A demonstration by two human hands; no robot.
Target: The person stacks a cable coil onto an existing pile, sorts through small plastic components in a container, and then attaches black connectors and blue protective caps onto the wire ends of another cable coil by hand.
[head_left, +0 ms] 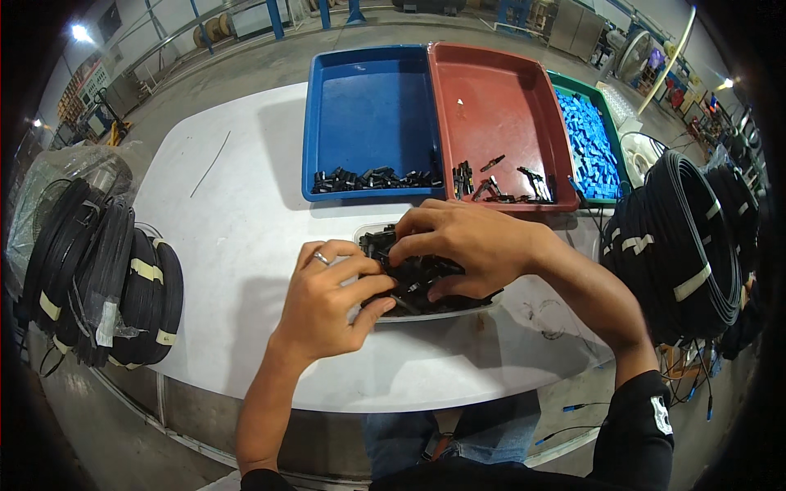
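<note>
A pale, shallow tub [458, 313] on the white table holds a heap of small black plastic parts [415, 274], which look like cable connector pieces. My left hand [332, 286], with a ring on one finger, comes in at the tub's left side. Its fingers are curled and the thumb is close to the index finger at the heap; whatever is between them is hidden. From the right my right hand [467, 245] reaches over the tub, thumb and fingers apart, fingertips down among the black parts.
Behind the tub stand a blue tray [372, 98] and a red tray [495, 90], both with black parts along the near side, and a green tray [620, 155] of small blue pieces. Bundled black cable coils [102, 278] [688, 245] flank the table [213, 270]. A thin dark strand [211, 164] lies at left.
</note>
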